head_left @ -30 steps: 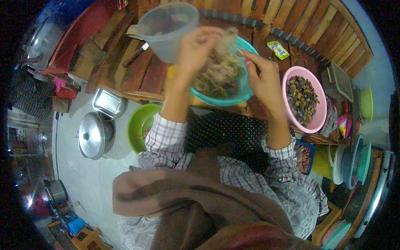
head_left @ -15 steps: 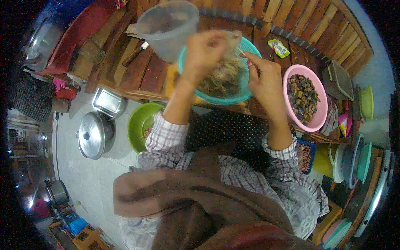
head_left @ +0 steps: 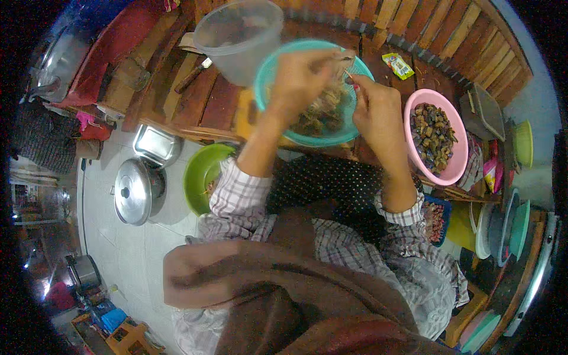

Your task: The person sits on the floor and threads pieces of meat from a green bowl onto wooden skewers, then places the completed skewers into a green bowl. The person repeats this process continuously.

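while the right hand [head_left: 378, 107] is pinching a thin stick [head_left: 348, 74], the left hand [head_left: 300, 78] is hovering near its upper end, too blurred to tell its grip; food [head_left: 322, 115] is lying in the turquoise basket [head_left: 322, 141], below the left hand and beside the right.

Left side, on the pale tiled floor [head_left: 136, 254]: silver lidded pot [head_left: 131, 192], rectangular metal tin [head_left: 156, 144] just beside it, green basin [head_left: 198, 171] a bit to the right. On the table [head_left: 214, 109]: dark-handled tool [head_left: 190, 79] at left, small yellow-green packet [head_left: 399, 66] lying flat toward the slatted wooden back [head_left: 449, 29]. Far right: grey lidded container [head_left: 484, 115], pink-and-yellow pouch [head_left: 491, 173], lime bowl [head_left: 523, 144] by the wall, turquoise dish [head_left: 520, 229] on edge below; dark pot [head_left: 84, 271] and wooden crate [head_left: 128, 339] lower left.
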A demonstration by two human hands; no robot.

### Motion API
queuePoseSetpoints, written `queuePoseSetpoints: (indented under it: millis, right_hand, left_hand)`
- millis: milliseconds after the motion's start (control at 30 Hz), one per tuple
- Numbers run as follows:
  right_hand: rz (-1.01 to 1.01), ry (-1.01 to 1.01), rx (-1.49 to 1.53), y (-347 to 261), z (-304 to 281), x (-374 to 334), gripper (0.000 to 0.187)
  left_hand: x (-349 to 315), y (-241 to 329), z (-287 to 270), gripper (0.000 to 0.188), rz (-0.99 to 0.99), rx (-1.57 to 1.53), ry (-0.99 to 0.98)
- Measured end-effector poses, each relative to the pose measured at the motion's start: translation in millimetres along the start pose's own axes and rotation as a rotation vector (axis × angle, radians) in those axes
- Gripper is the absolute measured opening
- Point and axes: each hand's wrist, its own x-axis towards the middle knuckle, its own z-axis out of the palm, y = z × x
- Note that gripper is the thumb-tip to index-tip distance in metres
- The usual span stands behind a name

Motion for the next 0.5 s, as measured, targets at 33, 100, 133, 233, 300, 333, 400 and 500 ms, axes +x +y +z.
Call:
queuePoseSetpoints:
  millis: [33, 100, 133, 233, 300, 333, 400, 500]
  right_hand:
    - [0.012, -0.005, 0.011, 0, 0, -1, 0.019]
    - [0.009, 0.000, -0.038, 1, 2, 0, 0.021]
    - [0.008, 0.006, -0.067, 1, 3, 0, 0.022]
    - [0.060, -0.049, -0.172, 4, 5, 2, 0.018]
    - [0.044, -0.085, -0.095, 7, 6, 7, 0.016]
    - [0.028, -0.101, -0.059, 9, 4, 7, 0.016]
    - [0.024, -0.098, -0.030, 13, -1, 7, 0.015]
    - [0.007, -0.095, -0.107, 17, -8, 5, 0.013]
  left_hand:
    - [-1, 1, 0, 0.028, -0.032, 0.015, -0.017]
    - [-3, 5, -1, 0.030, -0.100, 0.062, -0.080]
    - [-4, 8, 1, 0.030, -0.113, 0.070, -0.101]
    - [-5, 15, 5, 0.030, -0.153, 0.065, -0.148]
    - [-4, 15, 6, 0.031, -0.195, 0.020, -0.156]
    - [0, 12, 3, 0.030, -0.111, 0.079, -0.146]
    - [2, 5, -3, 0.029, -0.147, 0.104, -0.049]
    - [6, -7, -8, 0.027, -0.206, 0.193, 0.123]
